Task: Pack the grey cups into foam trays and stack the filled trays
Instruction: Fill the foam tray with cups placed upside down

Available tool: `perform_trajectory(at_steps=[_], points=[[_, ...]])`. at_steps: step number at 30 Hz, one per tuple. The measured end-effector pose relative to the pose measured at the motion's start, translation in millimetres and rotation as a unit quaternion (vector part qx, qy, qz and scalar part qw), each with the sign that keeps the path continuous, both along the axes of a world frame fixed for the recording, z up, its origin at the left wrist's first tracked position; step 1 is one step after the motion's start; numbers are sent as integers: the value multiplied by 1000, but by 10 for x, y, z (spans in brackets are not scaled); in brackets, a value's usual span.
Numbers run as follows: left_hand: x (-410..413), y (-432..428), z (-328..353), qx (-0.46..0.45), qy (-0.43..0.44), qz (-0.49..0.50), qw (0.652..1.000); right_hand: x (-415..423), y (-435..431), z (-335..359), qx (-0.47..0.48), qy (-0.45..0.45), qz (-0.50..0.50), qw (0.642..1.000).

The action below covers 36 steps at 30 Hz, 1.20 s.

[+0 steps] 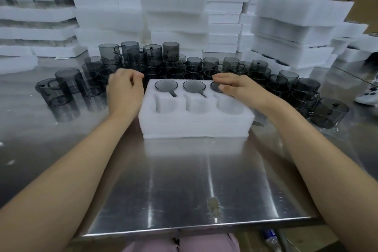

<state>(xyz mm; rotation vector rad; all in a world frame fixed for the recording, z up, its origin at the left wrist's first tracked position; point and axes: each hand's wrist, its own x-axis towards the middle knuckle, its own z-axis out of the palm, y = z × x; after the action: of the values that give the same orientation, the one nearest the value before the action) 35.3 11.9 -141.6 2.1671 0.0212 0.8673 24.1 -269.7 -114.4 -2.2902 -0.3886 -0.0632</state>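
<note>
**Grey cups: light, slick, breakable**

We rest our right hand [235, 87], fingers straight, on the third grey cup [215, 86] in the back row of the foam tray [196, 125]. Our left hand [124, 90] curls beside its far-left corner; whether it grips anything, we cannot tell. We judge the rim the safest hold.

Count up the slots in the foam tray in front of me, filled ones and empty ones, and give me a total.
Slots holding a grey cup: 3
Empty slots: 3
Total: 6 slots in the foam tray
</note>
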Motion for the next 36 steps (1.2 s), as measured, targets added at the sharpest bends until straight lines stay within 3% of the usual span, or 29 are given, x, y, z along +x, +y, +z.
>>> perform_trajectory(at_steps=[4, 9, 11, 23, 30, 34, 36], points=[[35, 176, -81, 155, 29, 120, 980, -9, 4, -22, 0, -10, 0, 1000], [93, 424, -139, 181, 193, 204, 943, -4, 10, -19, -19, -19, 1, 1000], [105, 517, -153, 184, 220, 206, 935, -8, 10, -13, -23, -20, 3, 1000], [19, 410, -4, 256, 158, 241, 923, -14, 22, -19, -34, -27, -1, 999], [-92, 87, 19, 236, 165, 118, 950, -11, 18, -26, -31, -31, -5, 999], [-112, 63, 33, 204, 125, 97, 966, -9, 20, -26, -29, -29, -5, 999], [-99, 81, 31, 185, 156, 94, 966, -11, 20, -28, -29, -28, -5, 999]])
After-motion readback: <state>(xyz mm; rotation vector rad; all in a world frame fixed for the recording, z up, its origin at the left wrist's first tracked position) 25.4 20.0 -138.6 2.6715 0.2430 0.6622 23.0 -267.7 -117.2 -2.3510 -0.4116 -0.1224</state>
